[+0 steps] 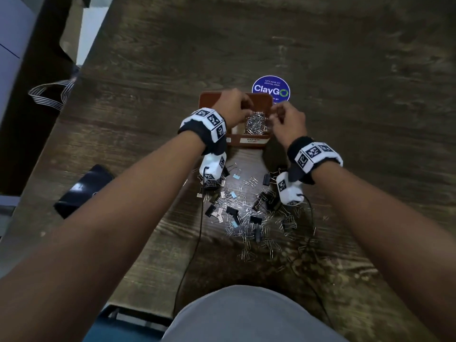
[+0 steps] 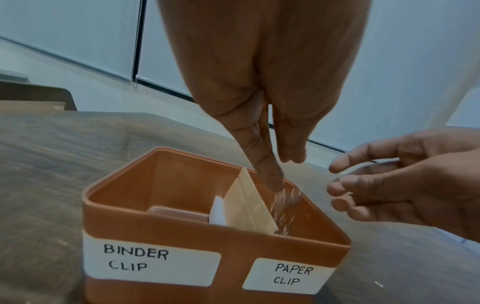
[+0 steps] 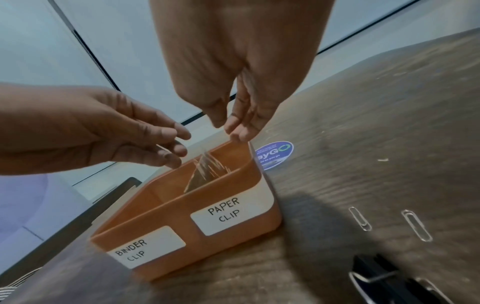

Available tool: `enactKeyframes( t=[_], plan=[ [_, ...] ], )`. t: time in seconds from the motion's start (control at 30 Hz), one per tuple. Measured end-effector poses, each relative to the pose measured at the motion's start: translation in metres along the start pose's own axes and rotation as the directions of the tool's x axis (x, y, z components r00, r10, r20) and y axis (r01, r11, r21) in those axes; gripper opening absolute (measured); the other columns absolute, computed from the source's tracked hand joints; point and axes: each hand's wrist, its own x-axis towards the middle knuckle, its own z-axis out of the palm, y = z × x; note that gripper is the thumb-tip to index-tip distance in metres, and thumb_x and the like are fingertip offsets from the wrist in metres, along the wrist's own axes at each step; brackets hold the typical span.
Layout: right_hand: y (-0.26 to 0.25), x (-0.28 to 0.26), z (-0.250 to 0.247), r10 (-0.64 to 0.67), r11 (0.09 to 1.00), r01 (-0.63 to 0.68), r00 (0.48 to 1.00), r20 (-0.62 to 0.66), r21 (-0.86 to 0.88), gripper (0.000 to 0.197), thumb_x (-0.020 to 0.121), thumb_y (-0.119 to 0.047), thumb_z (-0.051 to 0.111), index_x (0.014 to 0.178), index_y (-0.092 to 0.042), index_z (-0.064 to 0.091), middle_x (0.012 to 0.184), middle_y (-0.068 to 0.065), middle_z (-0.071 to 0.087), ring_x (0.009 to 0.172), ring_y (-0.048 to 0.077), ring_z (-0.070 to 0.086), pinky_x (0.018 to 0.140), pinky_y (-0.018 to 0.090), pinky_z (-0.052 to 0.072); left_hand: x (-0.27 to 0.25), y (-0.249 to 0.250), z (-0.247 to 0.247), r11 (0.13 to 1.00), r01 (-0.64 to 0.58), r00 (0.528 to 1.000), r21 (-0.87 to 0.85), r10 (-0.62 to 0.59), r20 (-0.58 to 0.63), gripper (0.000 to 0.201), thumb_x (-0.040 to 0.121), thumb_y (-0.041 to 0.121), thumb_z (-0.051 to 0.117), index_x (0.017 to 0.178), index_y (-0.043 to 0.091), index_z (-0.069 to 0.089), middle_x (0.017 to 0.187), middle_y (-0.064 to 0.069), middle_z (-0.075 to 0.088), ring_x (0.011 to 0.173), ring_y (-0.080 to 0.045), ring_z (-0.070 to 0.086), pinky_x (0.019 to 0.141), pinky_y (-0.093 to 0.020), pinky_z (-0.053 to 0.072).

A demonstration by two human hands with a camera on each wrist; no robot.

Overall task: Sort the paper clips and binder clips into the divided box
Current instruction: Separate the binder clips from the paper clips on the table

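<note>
An orange-brown divided box (image 1: 246,141) stands on the table, labelled BINDER CLIP on its left half and PAPER CLIP on its right. Both hands hover over the right compartment. My left hand (image 1: 234,107) points its straight fingers (image 2: 270,174) down, and a blur of falling paper clips (image 2: 285,199) streams from below them beside the cardboard divider (image 2: 246,205). My right hand (image 1: 288,117) hangs next to it with loose, spread fingers (image 2: 363,185) and holds nothing. A heap of silver paper clips (image 1: 256,123) fills that compartment. Mixed paper clips and black binder clips (image 1: 233,211) lie scattered nearer to me.
A round blue ClayGo sticker (image 1: 271,88) sits just behind the box. A black flat object (image 1: 84,191) lies at the left near the table edge. Two loose paper clips (image 3: 359,219) and a binder clip (image 3: 384,277) lie right of the box. Thin cables run across the table towards me.
</note>
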Motion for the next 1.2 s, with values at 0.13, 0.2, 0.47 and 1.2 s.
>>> enactKeyframes(
  t=[0.13, 0.2, 0.47, 1.2],
  plan=[
    [0.026, -0.023, -0.003, 0.026, 0.996, -0.025, 1.000, 0.007, -0.085, 0.021, 0.087, 0.000, 0.051, 0.096, -0.013, 0.065, 0.102, 0.006, 0.067, 0.099, 0.022, 0.061, 0.095, 0.031, 0.047, -0.013, -0.014, 0.001, 0.998, 0.063, 0.996, -0.009, -0.064, -0.065, 0.023, 0.092, 0.018, 0.064, 0.114, 0.012, 0.069, 0.102, -0.004, 0.072, 0.084, -0.009, 0.067, 0.081, -0.025, 0.056],
    [0.038, -0.047, 0.002, 0.001, 0.992, 0.016, 0.991, 0.136, -0.123, 0.020, 0.089, -0.001, 0.052, 0.095, -0.016, 0.064, 0.104, 0.000, 0.062, 0.101, 0.016, 0.057, 0.093, 0.023, 0.042, -0.034, -0.024, 0.001, 0.996, 0.083, 0.987, -0.030, -0.086, -0.133, 0.017, 0.092, 0.019, 0.062, 0.106, 0.015, 0.072, 0.095, -0.001, 0.072, 0.083, -0.010, 0.066, 0.082, -0.029, 0.057],
    [0.046, -0.099, 0.043, -0.133, 0.897, 0.360, 0.773, 0.621, -0.257, 0.020, 0.090, -0.004, 0.052, 0.105, -0.014, 0.062, 0.114, -0.002, 0.056, 0.107, 0.016, 0.052, 0.098, 0.033, 0.046, -0.141, -0.110, 0.022, 0.933, 0.346, 0.935, 0.099, -0.335, -0.115, 0.018, 0.094, 0.023, 0.059, 0.098, 0.010, 0.070, 0.091, -0.011, 0.071, 0.085, -0.026, 0.066, 0.081, -0.036, 0.055],
    [0.027, -0.117, 0.130, -0.178, 0.762, 0.542, 0.702, 0.689, -0.355, 0.035, 0.085, 0.004, 0.057, 0.117, -0.009, 0.053, 0.113, 0.009, 0.056, 0.102, 0.024, 0.054, 0.082, 0.034, 0.051, -0.151, -0.162, 0.048, 0.959, 0.282, 0.959, 0.033, -0.282, 0.004, 0.037, 0.080, -0.010, 0.043, 0.110, 0.011, 0.048, 0.081, -0.006, 0.063, 0.074, -0.023, 0.060, 0.069, -0.033, 0.047]
  ],
)
